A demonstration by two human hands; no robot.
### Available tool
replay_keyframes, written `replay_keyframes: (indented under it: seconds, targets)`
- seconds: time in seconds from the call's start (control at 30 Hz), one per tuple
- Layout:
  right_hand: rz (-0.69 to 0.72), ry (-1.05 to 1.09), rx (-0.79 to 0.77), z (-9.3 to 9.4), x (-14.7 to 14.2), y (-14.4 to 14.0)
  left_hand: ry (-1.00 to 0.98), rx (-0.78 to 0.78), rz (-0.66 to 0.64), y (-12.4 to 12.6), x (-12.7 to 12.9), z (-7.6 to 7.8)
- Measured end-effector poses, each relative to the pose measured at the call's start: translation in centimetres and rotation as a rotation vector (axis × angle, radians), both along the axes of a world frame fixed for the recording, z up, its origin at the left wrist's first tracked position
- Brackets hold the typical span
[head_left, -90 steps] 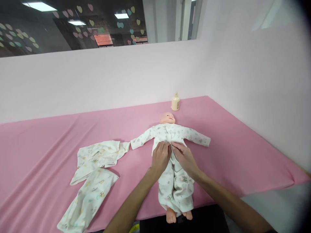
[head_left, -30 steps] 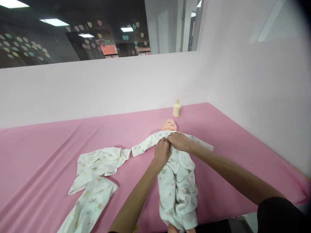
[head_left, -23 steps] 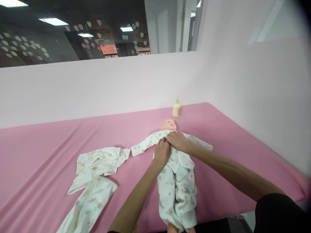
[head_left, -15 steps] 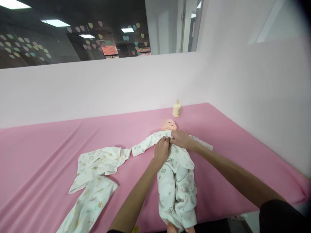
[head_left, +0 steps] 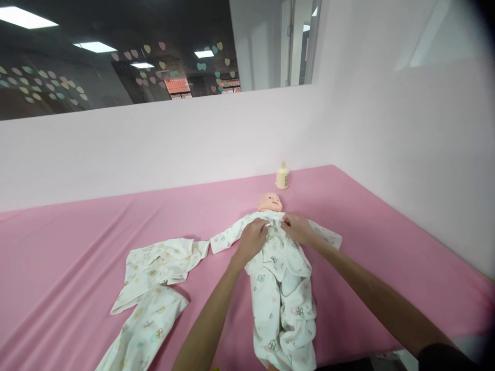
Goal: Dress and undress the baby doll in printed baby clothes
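A baby doll (head_left: pixel 269 201) lies on its back on the pink mat (head_left: pixel 69 257), head toward the wall. It wears a white printed top (head_left: pixel 278 247) and matching trousers (head_left: pixel 284 314). My left hand (head_left: pixel 251 239) pinches the left side of the top's neckline just below the doll's chin. My right hand (head_left: pixel 297 228) pinches the right side of the neckline. The two hands are a little apart, with the fabric between them.
A second white printed top (head_left: pixel 162 260) and trousers (head_left: pixel 141 327) lie flat on the mat to the left of the doll. A small cream bottle (head_left: pixel 282 176) stands by the back wall behind the doll's head. A white wall borders the mat on the right.
Both hands have moved up from the doll's waist to the collar. In the last half second they have drawn slightly apart at the neckline.
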State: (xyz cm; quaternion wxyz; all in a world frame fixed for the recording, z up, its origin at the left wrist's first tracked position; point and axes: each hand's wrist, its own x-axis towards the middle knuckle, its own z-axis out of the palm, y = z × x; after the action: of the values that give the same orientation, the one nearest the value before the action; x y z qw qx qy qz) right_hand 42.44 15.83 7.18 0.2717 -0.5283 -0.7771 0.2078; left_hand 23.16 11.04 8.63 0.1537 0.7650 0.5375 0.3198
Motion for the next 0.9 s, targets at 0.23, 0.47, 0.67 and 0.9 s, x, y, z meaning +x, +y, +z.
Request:
replay_keyframes:
  seconds: [0.23, 0.47, 0.67, 0.9]
  targets:
    - [-0.135, -0.099, 0.097, 0.2, 0.9, 1.3, 0.053, -0.209, 0.053, 0.9, -1.2, 0.5]
    - [0.098, -0.546, 0.214, 2.0, -3.6, 2.6, 0.494, -0.092, 0.244, 2.1, 2.8, -0.1]
    - [0.265, -0.75, 0.323, 3.3, -4.8, 2.6, 0.587, -0.012, 0.26, 2.9, 3.0, -1.5]
    - [0.384, -0.826, 0.331, 4.3, -5.3, 3.8, 0.597, 0.011, 0.219, 2.9, 2.6, -1.5]
